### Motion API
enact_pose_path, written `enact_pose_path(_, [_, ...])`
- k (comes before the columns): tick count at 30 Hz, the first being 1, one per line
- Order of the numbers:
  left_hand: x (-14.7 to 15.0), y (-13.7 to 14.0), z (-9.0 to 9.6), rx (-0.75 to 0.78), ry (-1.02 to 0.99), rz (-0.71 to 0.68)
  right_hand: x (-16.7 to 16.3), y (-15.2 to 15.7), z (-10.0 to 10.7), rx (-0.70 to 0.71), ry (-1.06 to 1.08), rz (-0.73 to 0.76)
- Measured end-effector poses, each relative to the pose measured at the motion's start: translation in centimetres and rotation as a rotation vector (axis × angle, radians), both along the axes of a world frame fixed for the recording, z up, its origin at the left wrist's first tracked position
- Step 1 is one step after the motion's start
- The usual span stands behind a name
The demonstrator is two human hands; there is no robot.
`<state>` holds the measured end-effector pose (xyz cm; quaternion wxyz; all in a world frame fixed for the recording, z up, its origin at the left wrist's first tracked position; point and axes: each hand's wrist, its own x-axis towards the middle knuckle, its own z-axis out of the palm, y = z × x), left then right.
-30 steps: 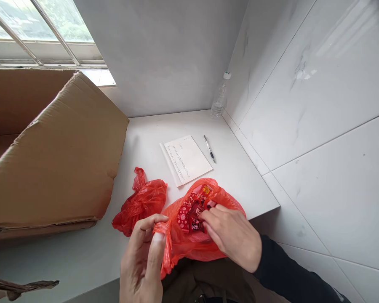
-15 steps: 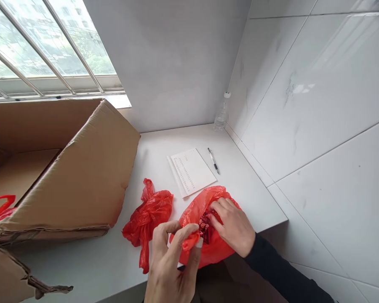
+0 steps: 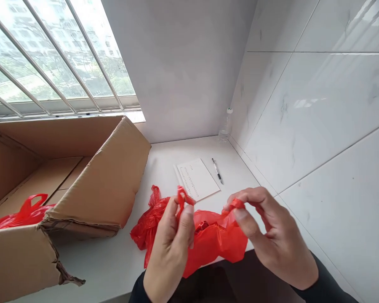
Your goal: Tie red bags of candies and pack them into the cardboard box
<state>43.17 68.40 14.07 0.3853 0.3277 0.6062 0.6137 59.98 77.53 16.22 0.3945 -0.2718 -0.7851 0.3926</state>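
A red plastic bag (image 3: pixel 205 248) rests at the table's front edge, its upper part stretched between my two hands. My left hand (image 3: pixel 172 244) pinches one twisted handle of it between thumb and fingers. The other handle is pinched by my right hand (image 3: pixel 268 231). Dark red shiny contents (image 3: pixel 203 226) show a little at the bag's mouth; their kind cannot be made out. Just left of it, partly behind my left hand, lies a second red plastic bag (image 3: pixel 148 223) with its top twisted up.
A large open cardboard box (image 3: pixel 110 181) stands at the left, with another red bag (image 3: pixel 28 212) inside. A sheet of paper with writing (image 3: pixel 198 179), a pen (image 3: pixel 217 171) and a clear bottle (image 3: pixel 225 126) are farther back on the white table (image 3: pixel 164 158). A tiled wall (image 3: pixel 328 126) bounds the right side.
My right hand has come out of the bag's mouth and now grips a handle. My left hand has kept its hold on the other handle. The view has shifted, showing more of the box.
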Motion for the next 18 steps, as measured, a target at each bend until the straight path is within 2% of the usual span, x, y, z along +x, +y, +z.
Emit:
enact_pose_path(2, [0.6, -0.1, 0.5, 0.000, 0.227, -0.043, -0.8, -0.1, 0.4, 0.113, -0.012, 0.097])
enact_pose_path(4, [1.1, 0.0, 1.3, 0.038, 0.384, -0.207, -1.5, -0.1, 0.7, 0.206, -0.057, 0.194])
enact_pose_path(6, [1.4, 0.3, 2.1, 0.074, 0.432, -0.360, -2.0, 0.0, 0.9, 0.238, -0.094, 0.254])
enact_pose_path(10, [1.0, 0.7, 2.8, 0.028, 0.321, -0.378, -2.1, 0.9, 0.9, 0.124, -0.131, 0.260])
enact_pose_path(13, [0.2, 0.8, 2.1, -0.032, 0.185, -0.419, -1.7, 1.6, 0.6, 0.049, -0.127, 0.263])
enact_pose_path(18, [-1.7, 1.3, 0.5, -0.059, 0.008, -0.481, -0.8, 1.8, -0.1, -0.054, -0.046, 0.179])
